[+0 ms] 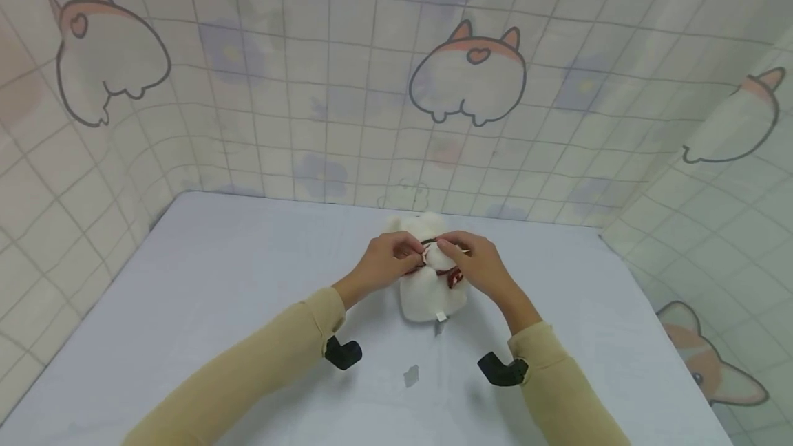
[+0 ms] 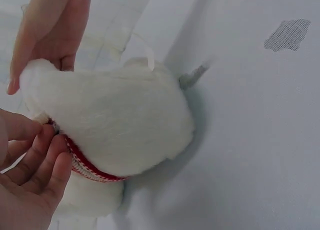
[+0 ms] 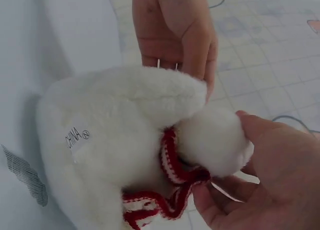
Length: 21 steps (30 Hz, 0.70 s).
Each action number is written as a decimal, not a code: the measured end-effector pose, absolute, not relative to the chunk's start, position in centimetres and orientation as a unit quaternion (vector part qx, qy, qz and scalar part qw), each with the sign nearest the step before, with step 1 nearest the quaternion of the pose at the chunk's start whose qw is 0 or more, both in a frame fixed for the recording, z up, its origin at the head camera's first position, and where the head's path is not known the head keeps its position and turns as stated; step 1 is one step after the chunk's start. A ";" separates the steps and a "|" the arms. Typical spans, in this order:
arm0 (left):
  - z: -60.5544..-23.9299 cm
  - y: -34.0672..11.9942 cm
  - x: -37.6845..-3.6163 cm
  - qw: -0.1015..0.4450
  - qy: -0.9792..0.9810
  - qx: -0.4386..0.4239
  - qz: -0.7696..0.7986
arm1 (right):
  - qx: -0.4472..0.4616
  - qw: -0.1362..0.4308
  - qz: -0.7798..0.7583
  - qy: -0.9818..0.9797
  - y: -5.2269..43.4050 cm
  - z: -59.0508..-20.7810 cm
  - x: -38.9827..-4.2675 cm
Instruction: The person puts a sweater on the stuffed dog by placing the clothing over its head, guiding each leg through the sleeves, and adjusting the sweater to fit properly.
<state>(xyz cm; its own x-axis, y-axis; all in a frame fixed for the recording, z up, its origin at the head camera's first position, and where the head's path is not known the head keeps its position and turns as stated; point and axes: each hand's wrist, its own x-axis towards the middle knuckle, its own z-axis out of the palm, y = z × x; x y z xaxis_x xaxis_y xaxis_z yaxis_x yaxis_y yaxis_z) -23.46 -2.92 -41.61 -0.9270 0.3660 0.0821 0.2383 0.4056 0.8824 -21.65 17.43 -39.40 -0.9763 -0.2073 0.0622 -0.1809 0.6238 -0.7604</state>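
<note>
A white plush toy (image 1: pixel 432 300) sits near the back edge of the table, with a red and white knitted scarf (image 3: pixel 172 162) around its neck. At the left side of the neck, my left hand (image 1: pixel 389 260) pinches the scarf (image 2: pixel 87 166) between thumb and fingers. From the right, my right hand (image 1: pixel 480 263) holds a rounded white limb of the toy, its thumb on the fur and its fingers beside the scarf. The limb (image 3: pixel 215 142) lies over the scarf band. A printed white tag (image 3: pixel 77 140) hangs from the plush body. The toy's face is out of sight.
The toy rests on a white table (image 1: pixel 248 253). Behind it rises a tile-patterned curtain (image 1: pixel 347 88) with cartoon animals. A small grey patch (image 1: pixel 411 376) marks the tabletop in front. Black camera mounts (image 1: pixel 343 353) sit at both wrists.
</note>
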 end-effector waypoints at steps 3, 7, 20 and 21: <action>-41.8 -2.6 -23.4 0.062 0.836 0.176 0.515 | -0.102 0.015 -0.404 0.909 17.8 -39.3 -21.6; -41.8 -2.5 -23.3 0.060 0.837 0.176 0.514 | -0.115 0.061 -0.447 0.885 18.1 -39.3 -21.5; -41.8 -2.6 -22.8 0.050 0.830 0.144 0.536 | -0.169 0.175 -0.565 0.789 19.3 -39.8 -21.9; -41.7 -2.7 -22.7 0.054 0.830 0.144 0.537 | -0.166 0.177 -0.566 0.788 19.2 -39.8 -22.0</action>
<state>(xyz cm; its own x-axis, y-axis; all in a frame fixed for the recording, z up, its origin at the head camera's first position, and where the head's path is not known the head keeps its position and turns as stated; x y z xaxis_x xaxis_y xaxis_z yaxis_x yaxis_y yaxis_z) -22.70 -2.68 -41.74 -0.9529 0.2960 0.0654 0.1810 0.3825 0.9061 -21.98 19.19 -39.82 -0.8827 -0.4611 -0.0909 -0.0606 0.3034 -0.9509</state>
